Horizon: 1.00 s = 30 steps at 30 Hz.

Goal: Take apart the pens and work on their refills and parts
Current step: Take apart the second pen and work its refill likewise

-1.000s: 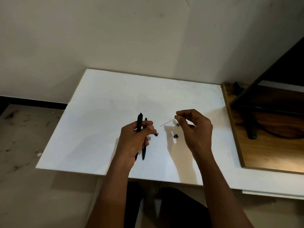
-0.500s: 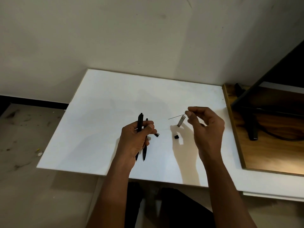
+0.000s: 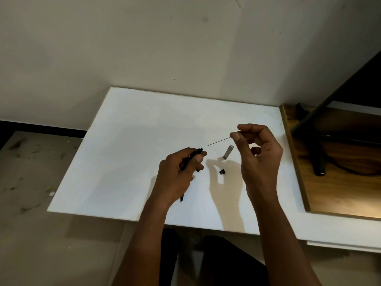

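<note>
Black pen (image 3: 190, 158) gripped in left hand (image 3: 177, 174), thin refill (image 3: 218, 141) pinched by right hand (image 3: 259, 157).

View: one head camera, worn by the person.
Facing: forward and down over the desk (image 3: 132, 141), toward the wall (image 3: 144, 48) behind the desk.
Nearness: close; forearms enter from the bottom edge.
Reach: wide, floor left of desk.
Shared: single view only.

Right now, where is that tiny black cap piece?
The tiny black cap piece lies on the white board, between the left hand and right hand, just below the small grey tube.
</note>
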{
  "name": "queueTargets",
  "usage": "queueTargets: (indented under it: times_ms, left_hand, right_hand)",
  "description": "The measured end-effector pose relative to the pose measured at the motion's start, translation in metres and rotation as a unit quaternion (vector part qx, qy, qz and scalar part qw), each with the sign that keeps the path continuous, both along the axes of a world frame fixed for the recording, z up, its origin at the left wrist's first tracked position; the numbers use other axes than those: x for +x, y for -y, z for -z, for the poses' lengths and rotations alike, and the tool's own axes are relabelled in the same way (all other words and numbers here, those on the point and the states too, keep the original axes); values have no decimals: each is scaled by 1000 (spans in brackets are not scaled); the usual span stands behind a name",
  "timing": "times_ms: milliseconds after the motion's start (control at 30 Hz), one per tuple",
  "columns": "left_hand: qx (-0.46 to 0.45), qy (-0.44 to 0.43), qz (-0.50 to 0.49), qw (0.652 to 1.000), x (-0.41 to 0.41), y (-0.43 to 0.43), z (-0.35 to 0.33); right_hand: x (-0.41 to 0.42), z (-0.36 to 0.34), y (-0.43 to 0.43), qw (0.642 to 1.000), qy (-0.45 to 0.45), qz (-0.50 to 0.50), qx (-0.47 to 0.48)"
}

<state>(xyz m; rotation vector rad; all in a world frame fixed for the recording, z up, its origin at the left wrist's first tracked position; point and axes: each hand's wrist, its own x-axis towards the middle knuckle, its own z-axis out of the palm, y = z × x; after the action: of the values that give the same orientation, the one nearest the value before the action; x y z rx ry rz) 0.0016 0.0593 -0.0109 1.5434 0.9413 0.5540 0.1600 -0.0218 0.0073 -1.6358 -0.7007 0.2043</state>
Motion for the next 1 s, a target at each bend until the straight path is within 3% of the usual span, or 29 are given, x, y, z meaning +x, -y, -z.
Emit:
queueTargets:
  times_ms: [1000]
  left_hand:
    - [23,3,11,1000,0,0,-2]
  right_hand:
    - [-10,2,-4,997,22,-71,-38]
